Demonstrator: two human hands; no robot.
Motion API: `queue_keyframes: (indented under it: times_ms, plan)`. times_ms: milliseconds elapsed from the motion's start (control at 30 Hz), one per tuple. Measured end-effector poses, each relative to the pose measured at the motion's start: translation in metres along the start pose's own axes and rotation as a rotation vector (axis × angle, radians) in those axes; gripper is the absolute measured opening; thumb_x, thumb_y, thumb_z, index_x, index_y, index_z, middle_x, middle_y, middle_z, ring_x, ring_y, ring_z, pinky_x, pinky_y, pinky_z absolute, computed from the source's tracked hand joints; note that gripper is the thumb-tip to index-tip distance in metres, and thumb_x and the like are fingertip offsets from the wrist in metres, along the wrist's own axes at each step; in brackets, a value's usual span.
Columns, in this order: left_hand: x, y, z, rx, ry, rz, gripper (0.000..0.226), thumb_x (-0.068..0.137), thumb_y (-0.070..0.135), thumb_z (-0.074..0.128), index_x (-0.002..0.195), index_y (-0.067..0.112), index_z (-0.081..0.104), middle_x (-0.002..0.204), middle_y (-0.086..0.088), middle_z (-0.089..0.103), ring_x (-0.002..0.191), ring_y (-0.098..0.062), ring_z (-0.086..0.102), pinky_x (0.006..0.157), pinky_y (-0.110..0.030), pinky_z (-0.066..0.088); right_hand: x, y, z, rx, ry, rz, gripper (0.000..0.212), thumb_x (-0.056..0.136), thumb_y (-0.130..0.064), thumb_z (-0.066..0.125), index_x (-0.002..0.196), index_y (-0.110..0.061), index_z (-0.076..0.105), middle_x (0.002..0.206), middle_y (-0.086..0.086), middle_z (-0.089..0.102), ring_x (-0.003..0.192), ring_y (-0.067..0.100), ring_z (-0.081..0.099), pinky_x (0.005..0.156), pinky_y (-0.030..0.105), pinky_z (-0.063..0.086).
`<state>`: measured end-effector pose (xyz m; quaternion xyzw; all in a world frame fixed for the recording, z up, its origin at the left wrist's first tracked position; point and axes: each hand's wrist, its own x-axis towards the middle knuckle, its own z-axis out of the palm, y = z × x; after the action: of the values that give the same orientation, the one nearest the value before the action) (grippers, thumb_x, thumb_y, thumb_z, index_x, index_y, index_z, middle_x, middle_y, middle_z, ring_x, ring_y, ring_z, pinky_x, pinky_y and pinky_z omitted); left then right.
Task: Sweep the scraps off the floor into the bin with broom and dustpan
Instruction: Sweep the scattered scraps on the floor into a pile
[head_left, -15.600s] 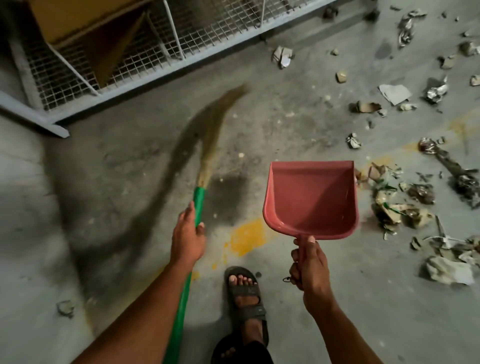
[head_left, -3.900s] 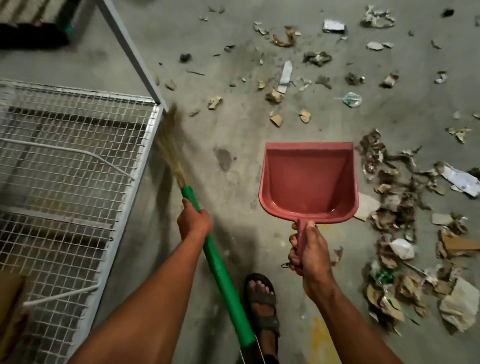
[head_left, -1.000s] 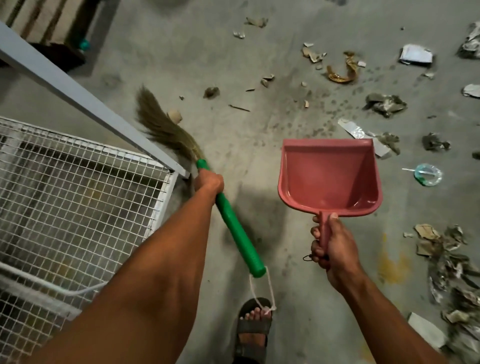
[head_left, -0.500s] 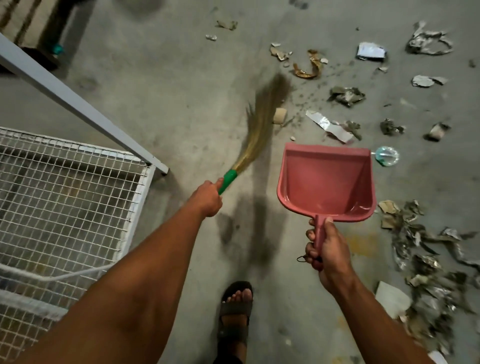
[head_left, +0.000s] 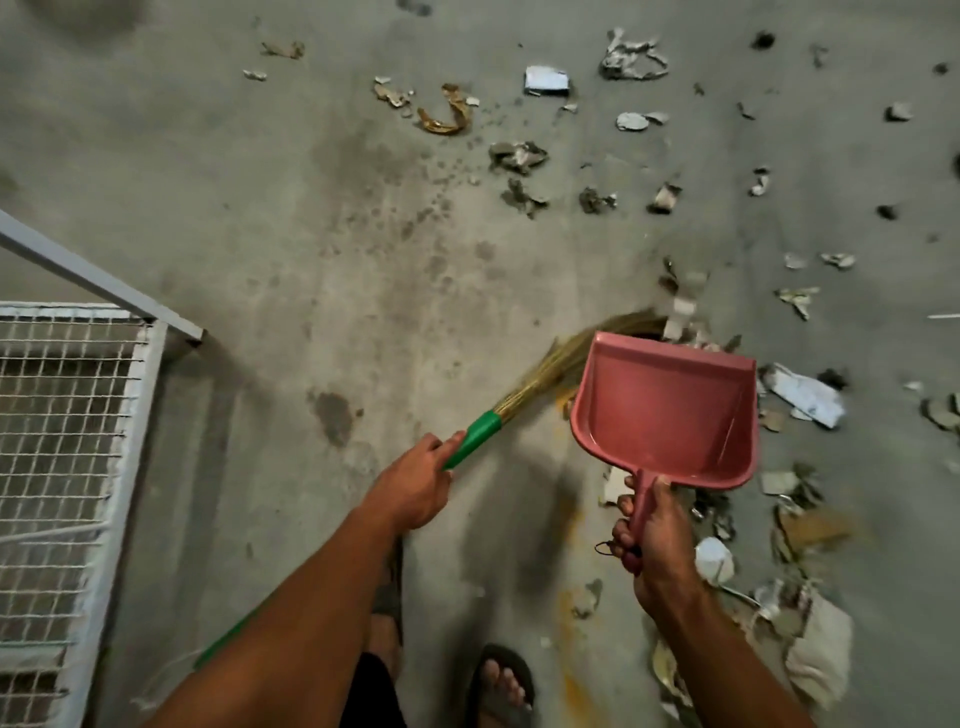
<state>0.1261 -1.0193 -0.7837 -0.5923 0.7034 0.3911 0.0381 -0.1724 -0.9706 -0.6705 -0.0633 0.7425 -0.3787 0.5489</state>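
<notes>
Since half a second ago the broom (head_left: 545, 374) has swung across from the left of the dustpan (head_left: 665, 410), its bristles now beyond the pan's far edge, flicking scraps (head_left: 680, 312) rightward. Left hand (head_left: 415, 493) grips the green handle; right hand (head_left: 654, 535) is clamped on the pan's handle, holding the empty pan above the floor. Short, low strokes should gather the litter beyond and right of the right hand into one heap before the pan goes down. No bin is visible.

Both forearms are bare with no sleeves showing, and a dark open-toed sandal (head_left: 501, 686) covers the near foot.
</notes>
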Motion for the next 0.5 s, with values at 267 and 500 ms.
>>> queue_keyframes:
  times_ms: [267,500]
  plan:
    - [-0.039,-0.005,-0.016,-0.071,0.321,-0.141,0.063,0.107,0.027,0.056,0.165,0.023,0.033,0.130,-0.014,0.057,0.111,-0.036,0.061,0.095,-0.042,0.052,-0.016,-0.001,-0.042,0.072,0.056,-0.032,0.042,0.112,-0.049,0.032,0.109,-0.019,0.060,0.073,-0.002,0.051,0.041,0.008,0.037,0.037,0.017,0.024]
    - [-0.014,-0.011,-0.002,-0.004,0.129,-0.415,0.065,0.109,0.026,0.049,0.166,0.008,0.024,0.138,-0.032,0.056,0.122,-0.049,0.058,0.102,-0.046,0.047,-0.008,0.004,-0.035,0.062,0.040,-0.034,0.039,0.112,-0.045,0.032,0.107,-0.020,0.062,0.072,-0.003,0.051,0.041,0.008,0.037,0.039,0.019,0.024]
